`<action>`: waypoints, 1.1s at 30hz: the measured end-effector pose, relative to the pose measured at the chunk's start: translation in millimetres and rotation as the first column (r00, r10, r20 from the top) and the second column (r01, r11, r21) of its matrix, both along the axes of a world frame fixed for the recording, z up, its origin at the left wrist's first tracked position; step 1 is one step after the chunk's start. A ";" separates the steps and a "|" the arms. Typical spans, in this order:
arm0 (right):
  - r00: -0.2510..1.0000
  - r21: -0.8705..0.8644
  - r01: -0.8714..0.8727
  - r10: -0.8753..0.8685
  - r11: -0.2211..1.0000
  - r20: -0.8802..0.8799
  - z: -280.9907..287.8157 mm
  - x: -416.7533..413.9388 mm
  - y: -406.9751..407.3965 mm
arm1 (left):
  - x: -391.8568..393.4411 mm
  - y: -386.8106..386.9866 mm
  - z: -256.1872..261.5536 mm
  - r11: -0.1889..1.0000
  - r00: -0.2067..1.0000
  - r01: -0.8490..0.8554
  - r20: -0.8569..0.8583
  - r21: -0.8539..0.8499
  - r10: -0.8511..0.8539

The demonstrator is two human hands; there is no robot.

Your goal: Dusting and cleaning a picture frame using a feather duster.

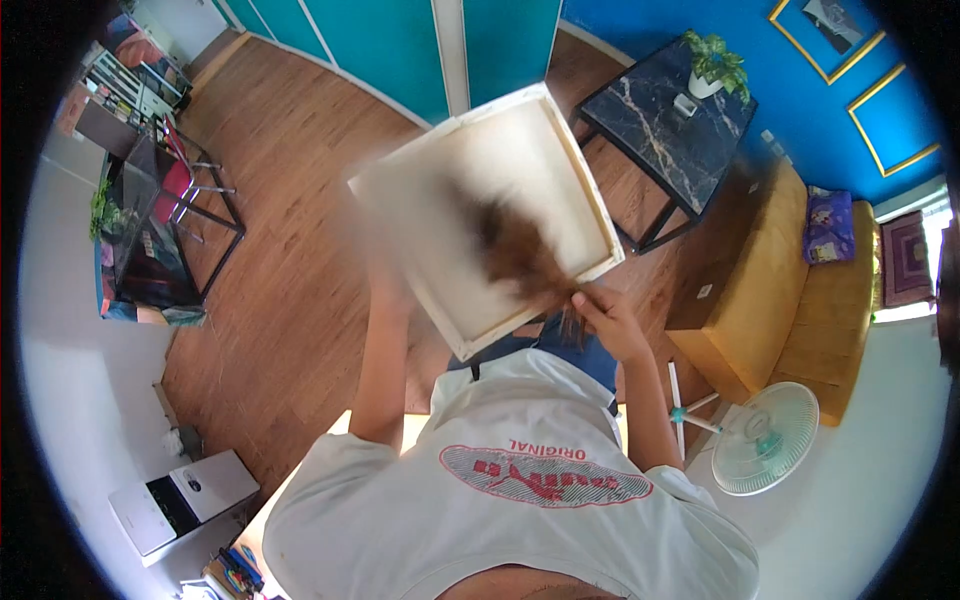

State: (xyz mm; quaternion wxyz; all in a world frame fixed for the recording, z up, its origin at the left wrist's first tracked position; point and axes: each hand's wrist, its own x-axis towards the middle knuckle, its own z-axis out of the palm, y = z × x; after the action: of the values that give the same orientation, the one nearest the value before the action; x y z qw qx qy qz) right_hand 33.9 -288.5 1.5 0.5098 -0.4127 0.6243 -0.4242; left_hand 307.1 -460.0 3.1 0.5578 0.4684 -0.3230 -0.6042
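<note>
A white square frame point(574, 157), which looks like the back of a stretched canvas, is held up tilted in front of me. My left hand point(388, 274), badly blurred, is at its left side, and the fingers are partly hidden. Near the lower right corner, my right hand point(611, 322) pinches a bundle of brown bristles or feathers point(525, 251), perhaps a duster. The bundle lies across the inner face of the frame, blurred, with some strands hanging below the fingers.
A black marble-patterned table point(660, 127) with a potted plant point(709, 67) stands beyond, at the right. Further right is a yellow sofa point(757, 285); a white fan point(765, 439) stands below it. At left are a glass-topped table point(142, 225) and a red chair point(176, 180).
</note>
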 end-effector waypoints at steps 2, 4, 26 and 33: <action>0.997 -0.056 0.078 -0.077 0.995 0.014 -6.3 1.9 -3.5 | -1.5 7.8 10.2 1.000 0.998 -0.012 -0.062 0.017 0.013; 0.988 -0.110 0.153 -0.150 0.982 0.035 -10.3 9.1 -6.6 | -3.8 9.3 22.3 0.999 0.992 -0.023 -0.123 0.037 0.027; 0.954 -0.031 -0.069 0.075 0.997 0.289 12.7 58.2 -16.8 | 20.9 1.5 33.9 0.995 0.959 0.091 -0.265 -0.047 -0.100; 0.937 -0.102 0.114 -0.073 0.988 0.341 -2.9 67.5 -19.7 | 21.4 -7.7 24.8 0.993 0.976 0.003 -0.215 -0.116 -0.028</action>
State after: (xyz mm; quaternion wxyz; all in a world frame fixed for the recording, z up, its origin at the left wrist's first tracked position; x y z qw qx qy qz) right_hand 101.3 -308.2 -1.4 0.5625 -0.3341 0.5202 -0.5490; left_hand 328.6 -467.6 28.0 0.6110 0.3648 -0.2982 -0.6362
